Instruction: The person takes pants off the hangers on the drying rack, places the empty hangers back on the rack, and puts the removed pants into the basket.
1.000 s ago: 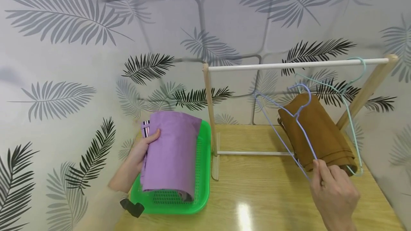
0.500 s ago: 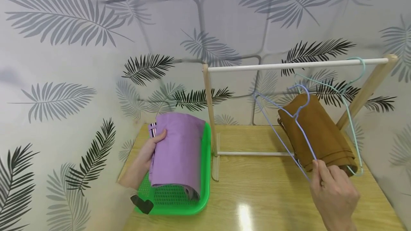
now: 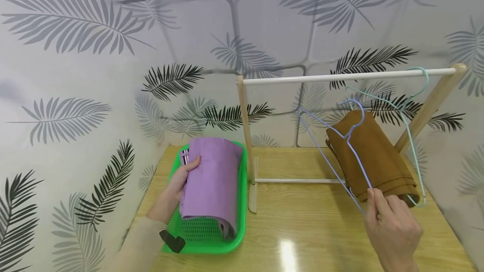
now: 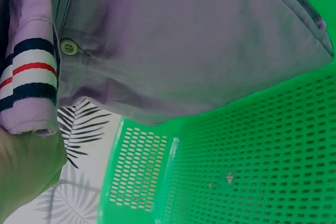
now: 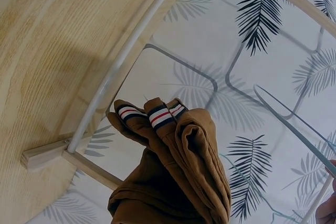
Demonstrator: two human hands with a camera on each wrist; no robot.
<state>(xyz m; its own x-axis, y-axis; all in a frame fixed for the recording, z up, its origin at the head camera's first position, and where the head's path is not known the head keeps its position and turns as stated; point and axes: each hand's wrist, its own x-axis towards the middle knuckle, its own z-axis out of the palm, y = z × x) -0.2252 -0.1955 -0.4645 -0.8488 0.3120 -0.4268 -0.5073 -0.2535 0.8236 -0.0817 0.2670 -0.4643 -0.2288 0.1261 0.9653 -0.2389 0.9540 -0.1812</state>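
Note:
My left hand [image 3: 179,181] holds a folded purple garment [image 3: 213,175], thumb on top, over the green basket [image 3: 223,247]. A button [image 4: 69,46] and a navy, white and red striped band [image 4: 34,70] show on the garment in the left wrist view. To the right, my right hand [image 3: 395,226] pinches one arm of a periwinkle-blue hanger [image 3: 358,160], with no cloth on it. Behind that hanger, a folded brown garment [image 3: 372,150] hangs on a mint-green hanger [image 3: 427,79]; its striped bands [image 5: 158,115] appear in the right wrist view.
The mint hanger hooks over the white top bar [image 3: 321,77] of a small wooden rack. A lower white rod [image 3: 298,180] joins the rack's legs, and its left post [image 3: 245,125] stands beside the basket. Patterned wallpaper rises behind the wooden table [image 3: 302,230].
My left hand has moved right and slightly lower with the purple garment, bringing it further over the basket. My right hand and the blue hanger have stayed in place.

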